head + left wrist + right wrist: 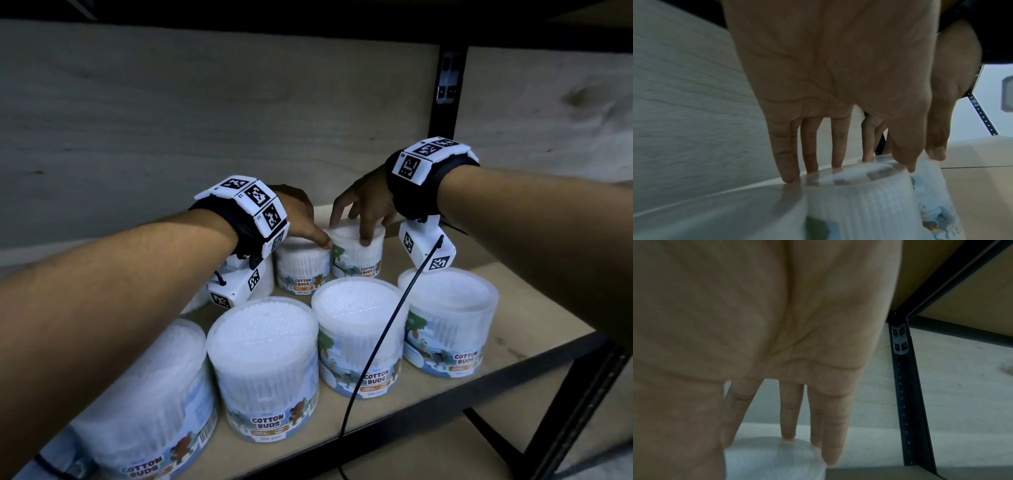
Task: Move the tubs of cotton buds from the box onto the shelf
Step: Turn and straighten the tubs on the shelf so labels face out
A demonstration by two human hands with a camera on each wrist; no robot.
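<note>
Several clear round tubs of white cotton buds stand on the pale wooden shelf [537,308]. At the back, my left hand [303,219] comes down over one tub [301,263], with its fingers behind the lid and its thumb at the front rim. The left wrist view shows those fingers [836,146] and that tub [859,203]. My right hand [363,205] grips the neighbouring back tub [358,253] from above, thumb on its front. The right wrist view shows its fingers [791,410] at the lid [772,457]. The box is out of view.
A front row of tubs [263,359] [359,329] [448,315] stands between me and the back tubs, and another [147,394] sits under my left forearm. A black upright post [445,102] is at the back right. A black cable [383,335] hangs from my right wrist.
</note>
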